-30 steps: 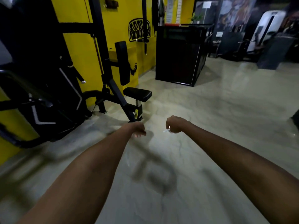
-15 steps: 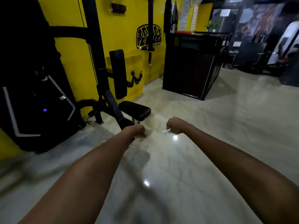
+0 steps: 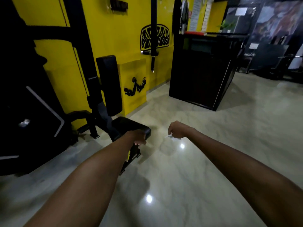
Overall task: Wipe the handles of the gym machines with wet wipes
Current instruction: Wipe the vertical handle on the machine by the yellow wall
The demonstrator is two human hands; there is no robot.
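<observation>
Both forearms are bare to the hands, left hand (image 3: 139, 138) and right hand (image 3: 177, 130), with no sleeves.

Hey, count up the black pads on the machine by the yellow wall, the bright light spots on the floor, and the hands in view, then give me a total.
Black pads: 2, the upright back pad and the seat pad
Bright light spots on the floor: 2, the far spot and the near spot
Hands: 2, the left hand and the right hand
Total: 6

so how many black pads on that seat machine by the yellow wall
2: an upright back pad on the frame against the yellow wall, and a flat seat pad below it, partly behind the left hand. Others may be hidden.
</observation>
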